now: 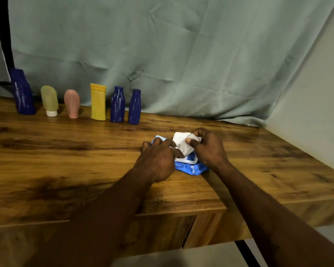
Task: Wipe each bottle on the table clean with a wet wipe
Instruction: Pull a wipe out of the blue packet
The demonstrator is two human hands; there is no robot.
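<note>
Head view. Pack (191, 168), soft blue plastic, lies on the table (66, 151) between both hands, with its hard white lid (178, 137) flipped up. Left hand (158, 160) presses the pack, fingers laid over it. Right hand (210, 149) pinches a white wipe (195, 140) at the opening, thumb against fingers. Six bottles (98, 102) stand in a row at far left, well apart from the hands: three glossy dark blue, one yellow, two matte rounded tubes (green, pink). Table is wood-grained.
</note>
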